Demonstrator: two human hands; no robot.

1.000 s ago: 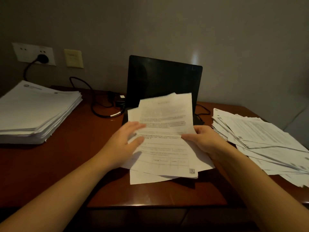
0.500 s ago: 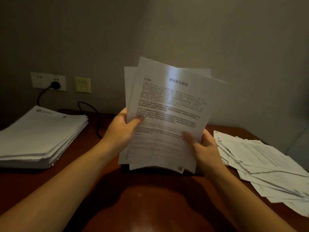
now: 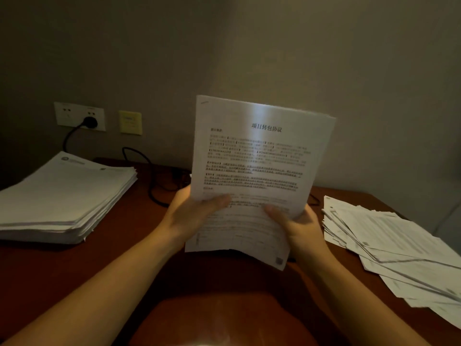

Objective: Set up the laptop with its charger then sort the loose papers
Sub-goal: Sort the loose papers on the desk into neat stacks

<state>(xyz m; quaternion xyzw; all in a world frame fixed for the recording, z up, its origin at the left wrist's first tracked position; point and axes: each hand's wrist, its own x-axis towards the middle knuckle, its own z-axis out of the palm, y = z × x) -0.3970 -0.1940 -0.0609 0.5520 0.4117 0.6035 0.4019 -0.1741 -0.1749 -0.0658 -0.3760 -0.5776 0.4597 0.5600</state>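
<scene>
I hold a sheaf of printed sheets point(image 3: 257, 171) upright over the middle of the table point(image 3: 74, 283), clear of the wood, with its top leaning slightly right. The front page shows a bold centred heading, blocks of underlined text and a small square code at the lower right corner. Several page edges show at the top right, so there is more than one sheet; I cannot tell the count. Left hand point(image 3: 192, 216): grip closed on the lower left edge, thumb laid across the front, fingers behind the paper and hidden. Right hand point(image 3: 296, 226): grip closed on the lower right edge, thumb on the front, fingers also hidden behind. A tall, squared stack of papers point(image 3: 62, 196) lies on the table to the left, well apart from the sheaf. A loose, fanned pile of papers point(image 3: 389, 245) lies on the table to the right, sheets overlapping at odd angles. A black plug point(image 3: 90, 122) sits in the white wall socket point(image 3: 79, 116), beside a yellow wall plate point(image 3: 130, 122). A black cable point(image 3: 149, 181) loops on the table behind the sheaf. The lighting is dim, and the fine print is unreadable.
</scene>
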